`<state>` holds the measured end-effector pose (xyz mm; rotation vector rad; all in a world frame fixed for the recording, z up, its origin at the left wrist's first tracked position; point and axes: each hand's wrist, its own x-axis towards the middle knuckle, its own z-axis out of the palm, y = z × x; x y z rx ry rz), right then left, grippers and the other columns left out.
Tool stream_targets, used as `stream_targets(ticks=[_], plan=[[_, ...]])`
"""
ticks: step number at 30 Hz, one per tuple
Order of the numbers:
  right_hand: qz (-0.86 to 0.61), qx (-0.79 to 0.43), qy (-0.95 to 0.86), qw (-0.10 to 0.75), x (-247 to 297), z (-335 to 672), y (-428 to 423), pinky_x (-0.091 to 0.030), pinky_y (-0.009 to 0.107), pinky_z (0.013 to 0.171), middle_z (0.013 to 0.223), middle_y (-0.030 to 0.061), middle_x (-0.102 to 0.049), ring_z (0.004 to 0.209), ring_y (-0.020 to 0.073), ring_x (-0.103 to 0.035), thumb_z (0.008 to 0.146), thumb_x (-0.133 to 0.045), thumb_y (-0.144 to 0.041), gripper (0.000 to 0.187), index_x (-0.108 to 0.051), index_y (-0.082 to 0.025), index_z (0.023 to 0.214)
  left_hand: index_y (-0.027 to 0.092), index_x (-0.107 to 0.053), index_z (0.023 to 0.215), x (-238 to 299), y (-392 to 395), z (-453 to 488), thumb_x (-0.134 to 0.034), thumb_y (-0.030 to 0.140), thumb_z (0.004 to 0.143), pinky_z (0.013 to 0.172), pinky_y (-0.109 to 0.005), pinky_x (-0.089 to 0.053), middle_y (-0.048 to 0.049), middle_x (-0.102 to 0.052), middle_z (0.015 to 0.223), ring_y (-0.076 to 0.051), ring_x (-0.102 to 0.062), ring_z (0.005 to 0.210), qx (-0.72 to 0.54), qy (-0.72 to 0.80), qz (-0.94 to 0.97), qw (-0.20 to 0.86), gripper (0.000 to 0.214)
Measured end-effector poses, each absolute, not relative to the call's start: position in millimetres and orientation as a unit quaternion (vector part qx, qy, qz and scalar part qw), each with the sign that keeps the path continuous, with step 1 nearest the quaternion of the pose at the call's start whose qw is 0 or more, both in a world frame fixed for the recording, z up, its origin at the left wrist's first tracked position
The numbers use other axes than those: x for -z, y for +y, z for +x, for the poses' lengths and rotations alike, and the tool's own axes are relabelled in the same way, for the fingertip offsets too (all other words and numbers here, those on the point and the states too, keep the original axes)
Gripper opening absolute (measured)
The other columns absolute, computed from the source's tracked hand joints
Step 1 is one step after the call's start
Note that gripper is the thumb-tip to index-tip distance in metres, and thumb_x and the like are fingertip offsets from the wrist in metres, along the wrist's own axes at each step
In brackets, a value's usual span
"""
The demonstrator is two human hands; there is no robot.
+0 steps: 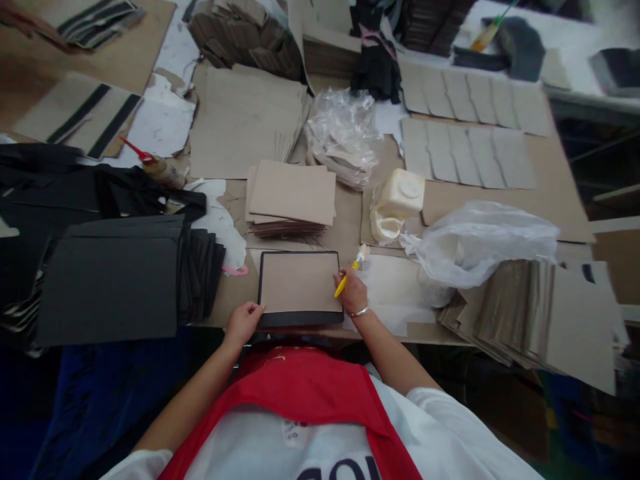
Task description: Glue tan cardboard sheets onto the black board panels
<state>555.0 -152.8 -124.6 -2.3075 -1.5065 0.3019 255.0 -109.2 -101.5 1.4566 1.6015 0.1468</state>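
Note:
A tan cardboard panel [299, 283] lies on a black sheet whose edges frame it, right at the table's near edge. My left hand [243, 321] rests at its lower left corner, fingers curled onto the black border. My right hand [353, 292] presses at the panel's right edge and grips a yellow-handled brush [350, 272] that points up and to the right.
A stack of tan cards [291, 195] sits just beyond the panel. Black sheets [115, 280] pile up at the left, a fanned card stack [535, 313] at the right. A white glue tub [399, 200], plastic bags [480, 240] and a glue bottle [160, 170] lie around.

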Motion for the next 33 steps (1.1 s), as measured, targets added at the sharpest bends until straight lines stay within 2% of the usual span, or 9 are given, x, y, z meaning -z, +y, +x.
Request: stream_targets(ticks=[5,12,21,26,29,31,33], plan=[[-0.798,-0.099,-0.553,0.219,127.9,555.5,-152.5,-0.039,0.027,0.059,0.077,0.01,-0.063,0.065,0.0178,-0.057,0.087,-0.049,-0.036,0.022,-0.052,-0.015,0.095,0.016,-0.06,0.061,92.8,-103.0,257.1,-0.05,0.045,0.076,0.057,-0.024,-0.032,-0.0001,-0.056,0.056,-0.013,-0.05,0.058,-0.024,0.657,0.619,0.429,0.035],[-0.803,-0.098,-0.554,0.2,127.6,555.4,-153.2,-0.037,0.028,0.058,0.078,0.0113,-0.064,0.064,0.018,-0.056,0.086,-0.05,-0.037,0.024,-0.052,-0.015,0.096,0.016,-0.061,0.061,88.9,-103.9,257.0,-0.052,0.043,0.078,0.057,-0.024,-0.031,-0.0002,-0.057,0.057,-0.012,-0.049,0.056,-0.024,0.662,0.617,0.424,0.034],[-0.801,-0.068,-0.561,0.197,129.0,555.9,-152.3,-0.04,0.026,0.06,0.074,0.0073,-0.063,0.065,0.0166,-0.057,0.087,-0.045,-0.036,0.024,-0.054,-0.015,0.094,0.015,-0.062,0.065,78.3,-101.8,262.4,-0.051,0.039,0.082,0.058,-0.024,-0.031,-0.0024,-0.061,0.061,-0.013,-0.053,0.06,0.028,0.651,0.645,0.399,0.031],[-0.809,-0.056,-0.565,0.155,126.9,553.1,-152.3,-0.042,0.026,0.062,0.077,0.0076,-0.064,0.068,0.0175,-0.059,0.087,-0.047,-0.033,0.021,-0.055,-0.015,0.096,0.017,-0.061,0.069,76.9,-103.0,261.9,-0.044,0.043,0.086,0.06,-0.025,-0.033,-0.0043,-0.063,0.066,-0.015,-0.056,0.063,0.089,0.617,0.702,0.343,0.036],[-0.815,-0.048,-0.561,0.134,121.9,557.8,-151.8,-0.043,0.027,0.063,0.078,0.0085,-0.065,0.07,0.0186,-0.06,0.086,-0.05,-0.037,0.026,-0.055,-0.015,0.099,0.018,-0.06,0.069,75.1,-101.0,256.5,-0.042,0.049,0.087,0.059,-0.027,-0.033,-0.0058,-0.063,0.069,-0.018,-0.056,0.064,0.134,0.587,0.751,0.271,0.04],[-0.825,-0.044,-0.547,0.136,114.8,567.3,-153.3,-0.043,0.027,0.063,0.079,0.009,-0.065,0.071,0.0188,-0.06,0.086,-0.05,-0.042,0.031,-0.054,-0.014,0.101,0.018,-0.061,0.074,73.4,-97.9,254.6,-0.043,0.05,0.086,0.061,-0.029,-0.035,-0.0078,-0.063,0.073,-0.021,-0.057,0.068,0.125,0.559,0.796,0.196,0.039],[-0.828,-0.044,-0.536,0.159,103.7,580.5,-157.7,-0.044,0.026,0.064,0.078,0.0083,-0.065,0.07,0.018,-0.06,0.087,-0.048,-0.045,0.035,-0.053,-0.014,0.101,0.017,-0.063,0.083,72.4,-94.7,259.0,-0.044,0.045,0.087,0.067,-0.031,-0.038,-0.01,-0.063,0.08,-0.023,-0.057,0.077,0.066,0.508,0.849,0.131,0.034]])
